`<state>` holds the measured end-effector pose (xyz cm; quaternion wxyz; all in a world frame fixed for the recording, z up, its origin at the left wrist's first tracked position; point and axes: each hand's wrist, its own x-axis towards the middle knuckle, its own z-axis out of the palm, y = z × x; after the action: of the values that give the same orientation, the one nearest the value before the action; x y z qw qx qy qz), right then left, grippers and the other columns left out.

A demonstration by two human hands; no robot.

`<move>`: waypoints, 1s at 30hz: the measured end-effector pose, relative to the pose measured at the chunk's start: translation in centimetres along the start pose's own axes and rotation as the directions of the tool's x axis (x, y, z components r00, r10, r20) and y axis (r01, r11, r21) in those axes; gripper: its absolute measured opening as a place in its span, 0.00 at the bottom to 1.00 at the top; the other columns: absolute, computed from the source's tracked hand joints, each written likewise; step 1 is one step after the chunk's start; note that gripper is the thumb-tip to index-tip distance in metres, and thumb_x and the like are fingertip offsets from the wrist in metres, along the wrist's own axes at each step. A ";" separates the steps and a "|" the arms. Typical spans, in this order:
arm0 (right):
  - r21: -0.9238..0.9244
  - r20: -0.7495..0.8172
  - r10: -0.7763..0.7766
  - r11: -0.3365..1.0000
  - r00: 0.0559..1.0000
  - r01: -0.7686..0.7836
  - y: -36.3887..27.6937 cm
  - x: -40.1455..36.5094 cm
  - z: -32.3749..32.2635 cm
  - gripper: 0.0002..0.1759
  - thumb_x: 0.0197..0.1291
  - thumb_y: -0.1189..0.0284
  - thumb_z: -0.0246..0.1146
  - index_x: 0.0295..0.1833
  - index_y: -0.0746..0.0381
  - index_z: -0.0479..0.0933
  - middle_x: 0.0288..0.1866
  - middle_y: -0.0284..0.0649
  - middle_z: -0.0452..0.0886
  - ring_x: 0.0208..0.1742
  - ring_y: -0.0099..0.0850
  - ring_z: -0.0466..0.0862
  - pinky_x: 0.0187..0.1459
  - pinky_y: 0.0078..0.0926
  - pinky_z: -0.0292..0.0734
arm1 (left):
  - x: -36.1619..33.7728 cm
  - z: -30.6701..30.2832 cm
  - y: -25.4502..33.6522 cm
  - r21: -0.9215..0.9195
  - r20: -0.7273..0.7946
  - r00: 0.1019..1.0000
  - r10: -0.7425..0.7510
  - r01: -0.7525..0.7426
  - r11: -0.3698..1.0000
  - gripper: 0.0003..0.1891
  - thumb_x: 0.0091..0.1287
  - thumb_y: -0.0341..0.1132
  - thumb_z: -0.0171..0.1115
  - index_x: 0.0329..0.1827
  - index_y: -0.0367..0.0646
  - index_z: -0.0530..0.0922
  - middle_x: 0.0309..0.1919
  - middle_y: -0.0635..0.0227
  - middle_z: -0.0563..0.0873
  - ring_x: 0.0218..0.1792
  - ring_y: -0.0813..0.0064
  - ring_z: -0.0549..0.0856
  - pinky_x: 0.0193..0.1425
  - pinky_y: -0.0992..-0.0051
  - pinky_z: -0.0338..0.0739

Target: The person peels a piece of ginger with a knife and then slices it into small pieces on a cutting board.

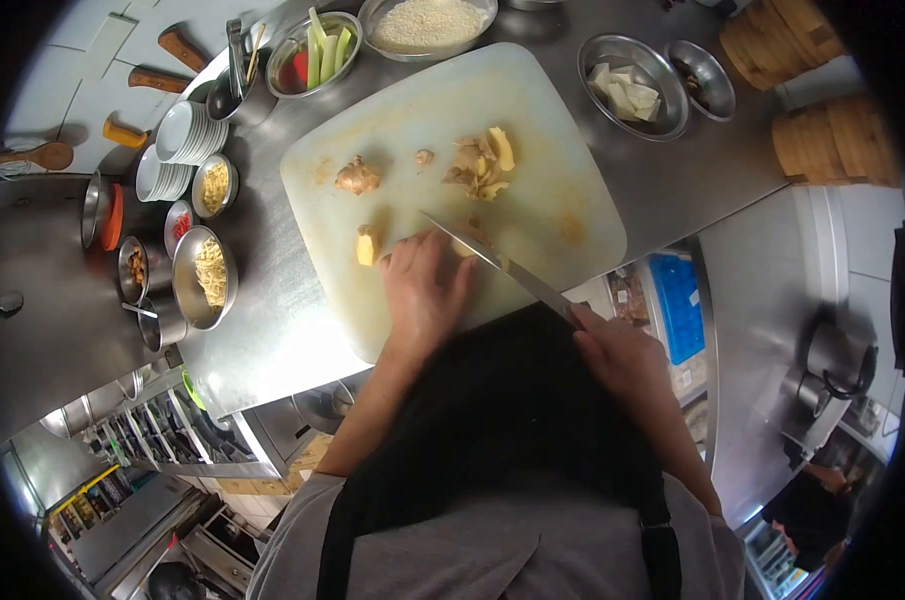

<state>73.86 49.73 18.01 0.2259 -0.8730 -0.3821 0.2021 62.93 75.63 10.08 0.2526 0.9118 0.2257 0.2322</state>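
My right hand [621,352] is wrapped round the handle of a kitchen knife [518,272], its blade slanting up and left over the white cutting board [553,90]. Beneath the blade, my left hand [423,285] presses a piece of ginger [462,249] to the board with bent fingers; the piece is partly hidden. Left of that hand stands a peeled ginger piece [367,246]. Farther up lie an unpeeled ginger knob [358,177], a small ginger bit [424,157] and a heap of ginger peelings [476,170].
Behind the board stand a bowl of celery sticks [318,60] and a bowl of pale crumbs [428,25]. A bowl of white chunks [628,95] sits right. Stacked plates [188,135] and a bowl of shredded food [208,275] line the left. Another person [813,510] is at lower right.
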 end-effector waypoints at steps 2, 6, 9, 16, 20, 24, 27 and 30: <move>0.011 0.009 0.016 1.000 1.000 -0.016 -0.1 0.8 0.7 0.19 0.76 0.59 0.64 0.67 0.52 0.83 0.35 0.44 0.85 0.35 0.46 0.88 0.37 0.42 0.82 | -0.1 0.0 0.2 -0.003 -0.015 1.000 0.015 -0.015 1.000 0.25 0.57 0.35 0.80 0.58 0.41 0.82 0.50 0.60 0.87 0.52 0.57 0.84 0.55 0.59 0.72; 0.229 -0.030 -0.030 0.973 0.999 0.036 -0.4 3.0 1.4 0.19 0.77 0.59 0.62 0.64 0.58 0.84 0.44 0.49 0.89 0.44 0.50 0.89 0.46 0.44 0.83 | 0.0 -0.2 0.4 -0.019 -0.001 1.000 0.012 -0.012 1.000 0.24 0.58 0.34 0.79 0.58 0.43 0.82 0.52 0.61 0.87 0.51 0.58 0.84 0.56 0.60 0.73; 0.262 0.011 -0.015 0.965 1.000 0.011 -0.9 4.2 1.2 0.19 0.77 0.59 0.61 0.63 0.59 0.84 0.46 0.52 0.89 0.47 0.52 0.89 0.50 0.44 0.83 | -0.2 -0.5 0.5 -0.013 0.012 1.000 0.028 -0.027 1.000 0.24 0.59 0.33 0.79 0.58 0.42 0.82 0.53 0.62 0.87 0.51 0.60 0.85 0.57 0.62 0.74; 0.351 -0.043 0.018 0.936 0.999 -0.002 -1.9 3.8 -0.8 0.20 0.77 0.60 0.60 0.65 0.60 0.82 0.46 0.53 0.88 0.48 0.51 0.89 0.51 0.42 0.82 | -1.3 -0.9 -0.1 -0.812 0.212 0.939 -0.270 0.323 0.486 0.26 0.69 0.23 0.72 0.69 0.43 0.74 0.53 0.66 0.86 0.52 0.72 0.84 0.59 0.67 0.78; 0.311 -0.118 -0.069 0.945 0.991 0.103 -0.8 2.4 -0.2 0.19 0.76 0.62 0.63 0.66 0.58 0.82 0.44 0.51 0.88 0.45 0.49 0.89 0.47 0.42 0.83 | -0.4 -1.1 -0.2 -0.924 0.259 0.937 -0.233 0.310 0.222 0.22 0.76 0.29 0.65 0.71 0.45 0.72 0.55 0.68 0.84 0.49 0.74 0.82 0.58 0.72 0.78; 0.145 -0.169 -0.153 0.973 0.974 0.178 -1.0 1.5 -0.2 0.21 0.71 0.64 0.69 0.67 0.56 0.82 0.38 0.46 0.86 0.37 0.44 0.88 0.39 0.39 0.83 | 0.6 -2.5 1.3 -0.938 0.324 0.907 -0.269 0.345 0.033 0.20 0.79 0.34 0.64 0.71 0.47 0.74 0.54 0.69 0.85 0.49 0.75 0.83 0.58 0.70 0.79; 0.042 -0.200 -0.180 0.980 0.963 0.192 -1.1 1.0 -0.5 0.23 0.69 0.64 0.71 0.67 0.54 0.82 0.35 0.43 0.84 0.34 0.42 0.87 0.36 0.39 0.82 | 1.2 -2.4 1.3 -0.925 0.366 0.872 -0.324 0.378 -0.028 0.21 0.79 0.37 0.65 0.72 0.46 0.75 0.58 0.67 0.85 0.52 0.76 0.84 0.58 0.69 0.80; -0.026 -0.231 -0.212 0.977 0.950 0.212 -0.8 0.6 -0.7 0.25 0.67 0.63 0.73 0.68 0.53 0.82 0.34 0.41 0.84 0.32 0.41 0.86 0.34 0.38 0.82 | 2.0 -3.6 2.4 -0.893 0.436 0.796 -0.420 0.440 -0.093 0.22 0.81 0.36 0.62 0.74 0.43 0.74 0.57 0.69 0.86 0.55 0.75 0.85 0.60 0.69 0.80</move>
<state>74.12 50.48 18.95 0.2892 -0.8446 -0.4446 0.0730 63.32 76.17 14.79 0.8537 0.3753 0.2865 0.2195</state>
